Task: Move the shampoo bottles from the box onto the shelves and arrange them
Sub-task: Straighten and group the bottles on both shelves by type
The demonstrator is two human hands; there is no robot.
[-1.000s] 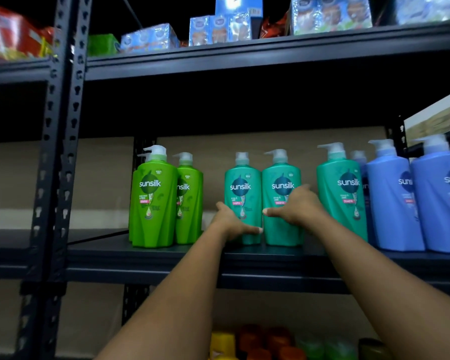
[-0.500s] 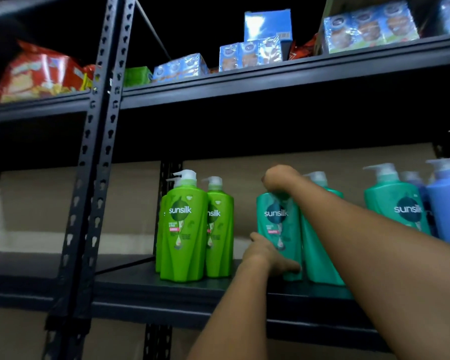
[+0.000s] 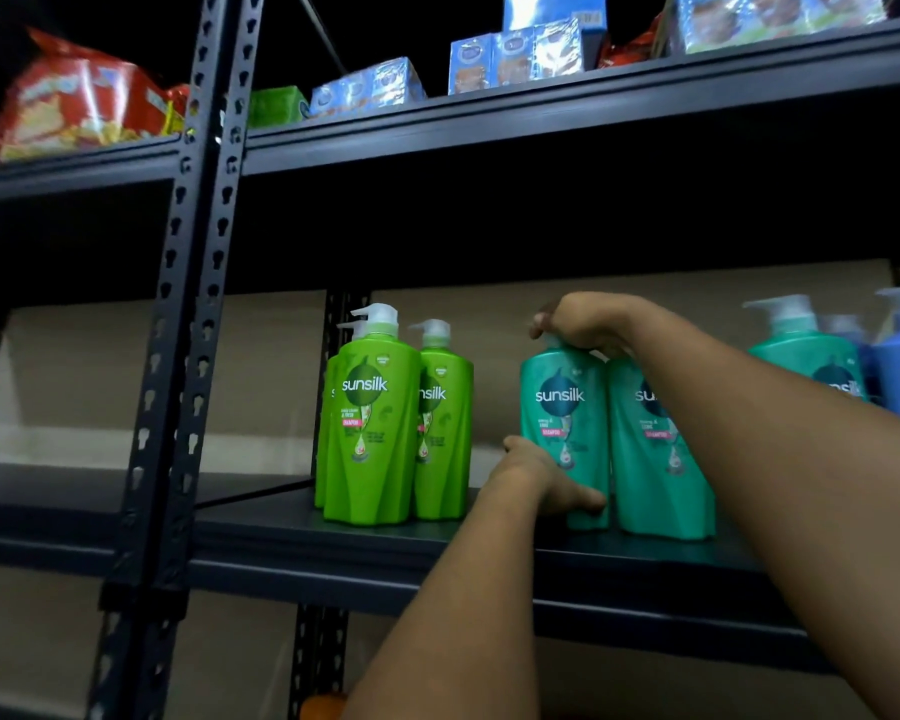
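Left hand wraps the base of the teal bottle on the dark shelf; right hand clutches its pump top. 2 green bottles stand left of it against a beige wall.

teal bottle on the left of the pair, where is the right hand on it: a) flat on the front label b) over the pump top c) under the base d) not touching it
b: the right hand is curled over the pump top of the left teal bottle, while the left hand holds that bottle low on its side, near the base.
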